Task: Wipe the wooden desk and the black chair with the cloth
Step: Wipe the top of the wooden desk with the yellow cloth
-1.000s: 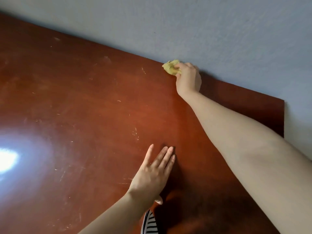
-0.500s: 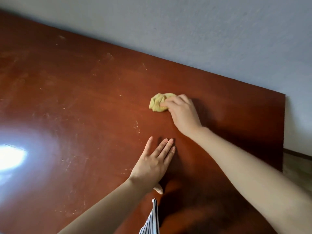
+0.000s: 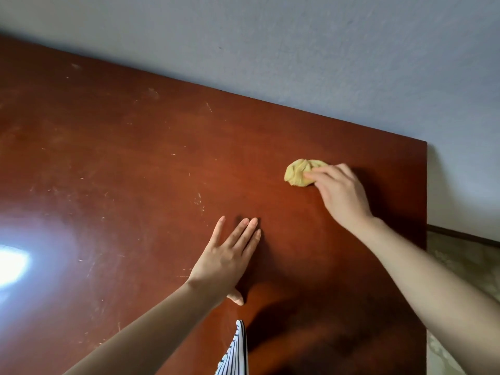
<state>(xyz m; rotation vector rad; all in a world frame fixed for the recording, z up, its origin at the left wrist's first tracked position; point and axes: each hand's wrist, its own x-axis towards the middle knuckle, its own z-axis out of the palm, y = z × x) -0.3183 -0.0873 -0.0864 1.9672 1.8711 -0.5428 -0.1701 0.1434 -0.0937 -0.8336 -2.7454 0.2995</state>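
A reddish-brown polished wooden bench (image 3: pixel 135 163) fills most of the frame. Its far edge runs along a pale blue-grey painted wall (image 3: pixel 297 50), from the upper left down towards the right. Fine pale scratches and scuffs mark the wood, and a bright white glare (image 3: pixel 10 261) sits at the left edge of the frame.

A small crumpled yellow cloth (image 3: pixel 296 173) lies on the bench at right of centre, near the bench's right end and a little in from the wall. The right hand (image 3: pixel 341 196) reaches in from the lower right. Its grip is clamped on the cloth, with the fingers curled over the cloth's right side and holding it against the wood.

The left hand (image 3: pixel 227 261) rests flat on the bench at lower centre, palm down. Its fingers are straight and close together, and its grip holds nothing. It lies well apart from the cloth, to the cloth's lower left.

A strip of white fabric with dark stripes (image 3: pixel 235 353) shows at bottom centre. Past the bench's right end, mottled grey-green floor (image 3: pixel 465 269) appears at lower right.
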